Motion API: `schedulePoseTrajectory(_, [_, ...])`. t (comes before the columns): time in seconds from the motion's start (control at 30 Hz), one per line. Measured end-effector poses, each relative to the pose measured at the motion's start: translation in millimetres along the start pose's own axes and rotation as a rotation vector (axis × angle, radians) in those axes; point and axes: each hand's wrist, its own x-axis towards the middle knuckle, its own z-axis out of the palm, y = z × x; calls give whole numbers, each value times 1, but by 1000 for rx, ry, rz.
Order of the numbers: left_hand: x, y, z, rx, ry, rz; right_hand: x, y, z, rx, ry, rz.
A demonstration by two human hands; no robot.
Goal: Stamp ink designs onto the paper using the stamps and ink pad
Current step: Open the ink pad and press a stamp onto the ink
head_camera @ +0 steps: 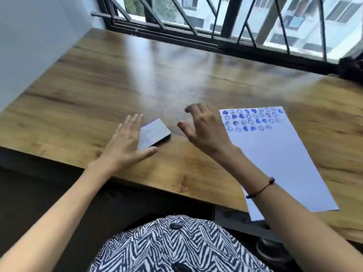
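A white sheet of paper lies at the right of the wooden table, its near end hanging over the edge. Its far end carries rows of blue stamped faces and blobs. A small closed ink pad case with a shiny lid sits left of centre. My left hand is spread flat, its fingers over the case's left side and its thumb at the near corner. My right hand hovers between the case and the paper, fingers apart and curled, holding nothing. No stamps are visible.
The wooden table runs back to a window with black bars. A white wall bounds the left side. A dark object sits at the far right by the window. My patterned clothing is below the table's front edge.
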Motion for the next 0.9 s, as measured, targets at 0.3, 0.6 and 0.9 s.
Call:
schedulePoseTrajectory(0.3, [-34,-12,15,-88,269,-73,4,-62,65,-120,-234,-12])
schedulePoseTrajectory(0.6, [-31,-7,32,-181,381,-73,20,-66,65,-175,-269,33])
schedulePoseTrajectory(0.9, [-17,1,32,-170,362,-39,77,-18,-14,394,-797,270])
